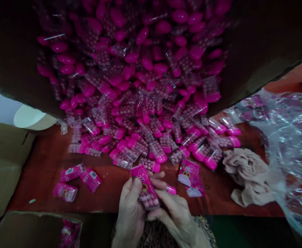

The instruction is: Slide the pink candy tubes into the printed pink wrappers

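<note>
Item: one sleeved container, lower centre of the frame, tilted between both hands; printed sleeve at its upper part, pink balls showing at its lower end.

Hazards, as judged: smooth plastic may slip if either grip slackens; hard thumb pressure may crease or shift the sleeve. A knock from the right knuckles could send the loose container just beside them rolling. A nudge to the heap of containers above could bring its front edge down among the fingers.

Left hand: upright, thumb laid flat on the sleeve's face, fingers curled behind, mostly hidden; a pinch on the container.

Right hand: reaching in from lower right, thumb and forefinger closed about the lower end, remaining fingers extended behind, slightly spread.

Adjacent: flat printed sleeves, right of centre; three finished-looking packs, left; crumpled cloth, right.
</note>
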`<state>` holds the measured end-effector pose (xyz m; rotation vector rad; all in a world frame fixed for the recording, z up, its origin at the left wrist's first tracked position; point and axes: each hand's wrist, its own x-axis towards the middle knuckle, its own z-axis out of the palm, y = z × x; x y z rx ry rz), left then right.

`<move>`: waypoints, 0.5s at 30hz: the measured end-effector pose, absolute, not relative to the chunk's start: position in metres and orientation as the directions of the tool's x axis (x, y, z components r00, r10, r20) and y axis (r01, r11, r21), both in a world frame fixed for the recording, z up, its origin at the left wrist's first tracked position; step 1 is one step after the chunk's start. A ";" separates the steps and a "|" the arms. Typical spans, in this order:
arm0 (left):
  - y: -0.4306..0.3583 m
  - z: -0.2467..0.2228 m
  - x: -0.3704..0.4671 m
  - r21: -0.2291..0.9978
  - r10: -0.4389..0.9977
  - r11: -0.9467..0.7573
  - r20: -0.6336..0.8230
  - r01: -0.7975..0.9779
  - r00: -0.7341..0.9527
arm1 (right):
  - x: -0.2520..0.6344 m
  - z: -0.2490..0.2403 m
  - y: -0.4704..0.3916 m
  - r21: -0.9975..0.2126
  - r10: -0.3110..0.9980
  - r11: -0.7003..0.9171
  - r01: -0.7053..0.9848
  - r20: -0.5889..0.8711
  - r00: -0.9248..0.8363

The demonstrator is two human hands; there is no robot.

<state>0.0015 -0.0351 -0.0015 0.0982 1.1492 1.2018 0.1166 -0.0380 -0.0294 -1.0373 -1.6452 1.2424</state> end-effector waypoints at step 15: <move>-0.046 0.000 0.009 0.515 0.744 0.462 -0.668 -0.722 0.000 | 0.118 -0.025 -0.052 -0.991 0.957 -0.048 0.124 -0.081 -0.279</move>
